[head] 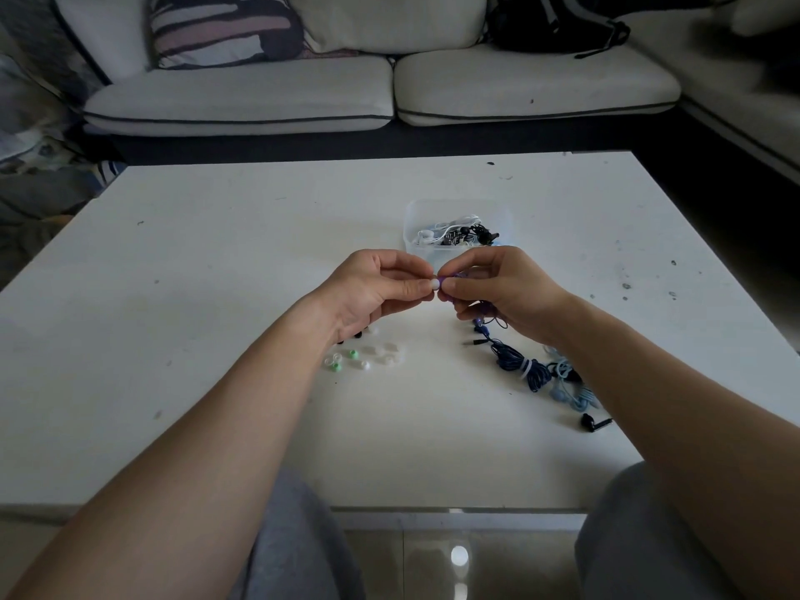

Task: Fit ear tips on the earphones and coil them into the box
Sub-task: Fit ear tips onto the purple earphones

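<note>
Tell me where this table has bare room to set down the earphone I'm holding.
Bare: the table left of the left forearm; the far strip behind the box; the near middle, this side of the loose ear tips. Crowded: under the right hand, where the bundled earphones sprawl, and around the box.

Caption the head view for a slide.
Left hand holds a white ear tip against the purple earphone pinched by the right hand.

Head-worn view, forward and down, close over the table (216, 253).
</note>
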{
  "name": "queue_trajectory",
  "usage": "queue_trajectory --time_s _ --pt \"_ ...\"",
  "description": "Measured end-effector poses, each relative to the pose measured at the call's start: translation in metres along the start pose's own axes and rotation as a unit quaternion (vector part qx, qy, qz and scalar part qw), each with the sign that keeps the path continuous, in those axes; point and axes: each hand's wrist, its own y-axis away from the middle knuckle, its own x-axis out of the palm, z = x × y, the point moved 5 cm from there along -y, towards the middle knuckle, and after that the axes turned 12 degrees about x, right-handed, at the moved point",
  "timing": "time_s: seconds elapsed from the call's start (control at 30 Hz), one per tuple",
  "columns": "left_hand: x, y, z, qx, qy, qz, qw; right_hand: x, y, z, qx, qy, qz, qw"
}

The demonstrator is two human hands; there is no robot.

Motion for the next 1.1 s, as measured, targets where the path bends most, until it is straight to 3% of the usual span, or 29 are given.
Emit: queue_trajectory --time_s 0.23,0.47,0.77,1.1 --pt "0.001 -0.0006 -0.002 0.003 0.041 -0.006 0.999 0.0014 0.0006 0.0008 0.005 -0.043 0.026 0.999" --pt "0.001 0.0002 0.0008 -0.01 0.002 0.0 1.0 -0.0006 0.0011 0.0027 -0.017 0.027 -0.005 0.999" --pt "0.0023 0.0003 -0.0007 -0.007 0.034 0.004 0.999 0.0004 0.0008 0.0004 0.004 -0.034 0.034 0.999" --pt "0.0029 0.0008 -0.0008 0.0 0.007 -0.013 1.0 -0.0007 0.0007 0.0018 -0.015 0.009 -0.001 1.0"
